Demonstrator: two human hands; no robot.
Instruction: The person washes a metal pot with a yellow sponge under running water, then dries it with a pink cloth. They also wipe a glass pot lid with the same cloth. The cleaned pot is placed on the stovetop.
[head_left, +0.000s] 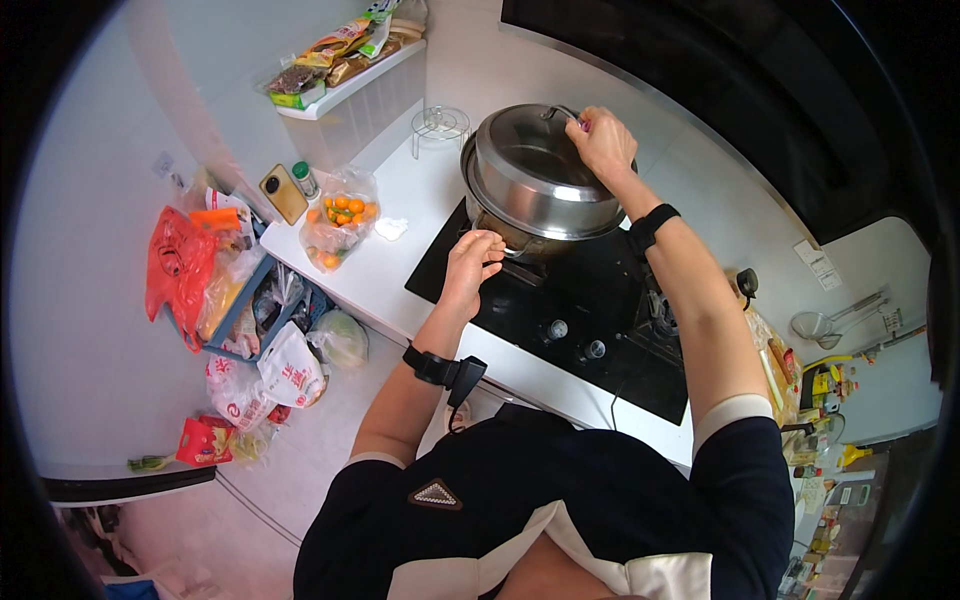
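Note:
My right hand (606, 144) grips the arched metal handle on top of a domed lid (540, 196) with a dark see-through centre. Beneath the lid is a metal pot (499, 229), whose rim shows along the left side; the inside is hidden. At the pot's near left, the curled fingers of my left hand (474, 262) are around its metal side handle (514, 253). The pot stands on the left part of a black gas hob (517, 307) with two knobs near its front edge. Each of my wrists wears a black strap.
Left of the hob, the white counter (397, 281) holds a wire steaming rack (441, 124), a bag of small oranges (341, 214), a phone (283, 193) and a green-capped jar (305, 180). Full bags and a blue crate (217, 349) crowd the left. A dark range hood (697, 82) hangs above.

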